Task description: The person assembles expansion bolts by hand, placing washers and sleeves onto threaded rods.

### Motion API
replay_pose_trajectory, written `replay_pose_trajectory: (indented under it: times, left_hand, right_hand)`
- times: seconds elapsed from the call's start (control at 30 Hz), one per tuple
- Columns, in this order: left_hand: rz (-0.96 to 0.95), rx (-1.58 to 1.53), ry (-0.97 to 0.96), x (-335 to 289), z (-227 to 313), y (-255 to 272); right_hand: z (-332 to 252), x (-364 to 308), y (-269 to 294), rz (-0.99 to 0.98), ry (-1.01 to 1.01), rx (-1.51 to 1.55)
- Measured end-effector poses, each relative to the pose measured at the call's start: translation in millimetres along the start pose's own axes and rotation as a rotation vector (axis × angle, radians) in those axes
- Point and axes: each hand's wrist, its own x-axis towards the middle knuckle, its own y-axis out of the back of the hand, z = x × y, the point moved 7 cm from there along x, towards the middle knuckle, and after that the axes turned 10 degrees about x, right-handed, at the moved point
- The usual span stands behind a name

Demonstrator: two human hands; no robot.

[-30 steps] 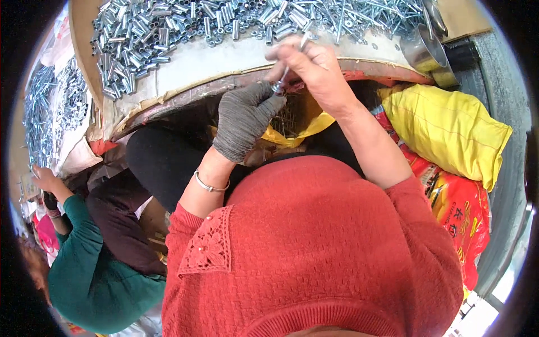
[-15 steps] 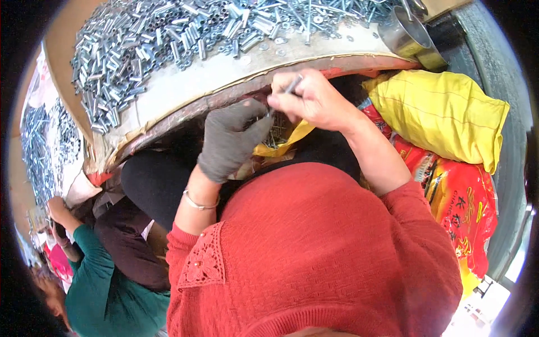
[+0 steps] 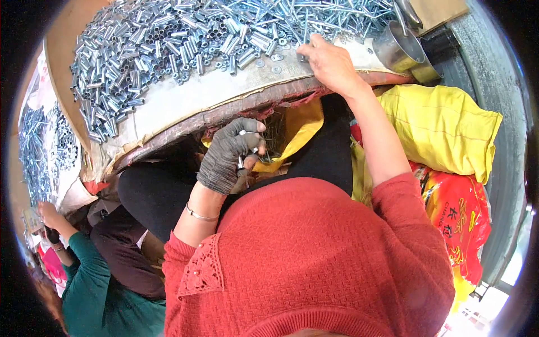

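My left hand [image 3: 236, 149], in a dark grey glove with bare fingertips, is closed around small metal sleeves [image 3: 241, 163] above my lap. Behind it a yellow bag [image 3: 303, 126] hangs open, with thin metal pieces inside. Bare and reaching forward, my right hand [image 3: 331, 62] is at the table's near edge. Its thumb and fingers are bent together beside flat washers [image 3: 276, 69] and the long bolts [image 3: 351, 17]; whatever is between the fingertips is hidden. A wide heap of shiny metal sleeves [image 3: 168, 50] covers the table left of this hand.
At the right end of the table stands a metal cup [image 3: 401, 48]. A stuffed yellow sack [image 3: 443, 126] and a red printed bag [image 3: 463, 219] lie to my right. On the left, a person in a green sleeve [image 3: 92, 255] works at another heap of parts [image 3: 36, 149].
My right hand has left my left hand, where it held a small metal piece, and moved forward to the table. My left hand has turned, showing sleeves in its fingers.
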Motion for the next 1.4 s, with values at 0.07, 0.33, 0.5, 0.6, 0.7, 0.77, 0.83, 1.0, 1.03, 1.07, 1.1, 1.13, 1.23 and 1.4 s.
replay_pose_trajectory:
  times: [0.07,0.33,0.5,0.6,0.7,0.77,0.83,1.0,1.03,1.07,1.1,1.13,1.23,1.4]
  left_hand:
    - [0.001,0.051,-0.075,-1.1,3.8,1.5]
    - [0.066,-0.225,-0.182,-3.6,16.0,23.5]
    - [-0.028,-0.313,-0.174,4.0,7.9,30.1]
    - [-0.065,-0.392,-0.175,-0.8,10.5,26.4]
    - [-0.077,-0.478,-0.194,-0.9,9.5,28.8]
    - [-0.104,-0.517,-0.193,-0.2,7.6,28.5]
    - [-0.139,-0.555,-0.184,-0.5,7.5,24.7]
    - [-0.095,-0.605,-0.136,-2.6,7.8,20.4]
    - [-0.094,-0.604,-0.137,-4.6,10.6,17.4]
    - [-0.024,-0.551,-0.169,-7.4,14.8,18.4]
    - [0.045,-0.497,-0.200,-9.8,19.1,20.0]
    - [0.043,-0.496,-0.200,-9.9,19.8,20.9]
    - [-0.036,-0.348,-0.228,-11.0,26.9,15.6]
    - [0.052,0.141,-0.236,-18.0,35.7,2.0]
  right_hand:
    - [-0.3,2.8,-8.7,-0.047,0.048,-0.061]
    - [-55.0,-20.0,73.4,0.552,0.162,0.349]
    - [-54.7,-32.7,43.6,0.414,-0.089,0.773]
    - [-61.4,-40.7,53.5,0.573,-0.147,1.184]
    - [-77.7,-40.4,52.0,0.483,-0.116,1.482]
    - [-86.2,-41.3,48.3,0.435,-0.138,1.546]
    - [-92.2,-41.9,42.8,0.396,-0.166,1.603]
    - [-106.3,-42.7,30.9,0.372,-0.168,1.610]
    - [-107.4,-43.3,32.4,0.395,-0.154,1.587]
    - [-105.5,-43.1,33.9,0.396,-0.153,1.588]
    - [-100.3,-43.3,39.0,0.433,-0.149,1.591]
    - [-95.6,-43.3,43.3,0.471,-0.147,1.592]
    - [-86.0,-40.8,46.6,0.514,-0.155,1.579]
    - [-84.4,-37.7,39.4,0.485,-0.169,1.635]
